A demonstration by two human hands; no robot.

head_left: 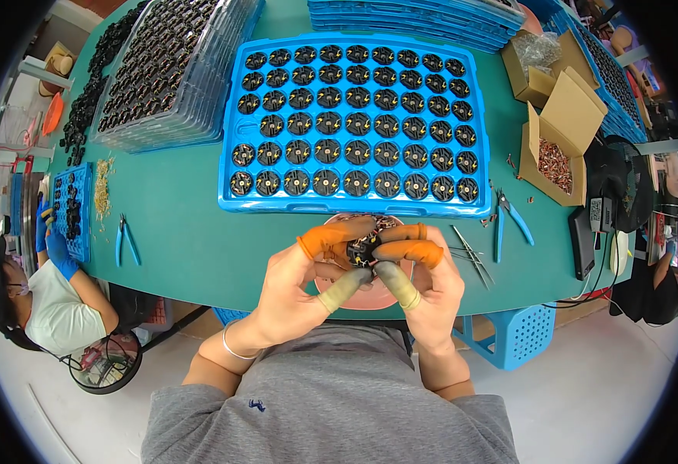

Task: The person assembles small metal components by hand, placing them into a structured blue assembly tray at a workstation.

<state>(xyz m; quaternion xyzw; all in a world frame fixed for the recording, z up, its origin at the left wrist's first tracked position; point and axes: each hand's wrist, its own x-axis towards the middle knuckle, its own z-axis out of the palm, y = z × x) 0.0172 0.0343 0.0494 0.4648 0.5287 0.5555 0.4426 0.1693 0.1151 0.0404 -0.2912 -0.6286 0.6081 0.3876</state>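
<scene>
My left hand and my right hand meet at the near edge of the green table. Orange and greyish-yellow finger cots cover several fingertips. Between them, both hands pinch a small round black part with bits of wire or metal on it; finer detail is too small to tell. Just below the hands stands a pink bowl, largely hidden by them, with small copper-coloured pieces inside. Directly beyond lies a blue tray holding rows of round black parts with yellow marks.
Tweezers and blue-handled cutters lie right, other cutters left. An open cardboard box holds small copper-coloured pieces. Stacked clear trays stand far left, blue trays behind. A co-worker sits left; a blue stool stands right.
</scene>
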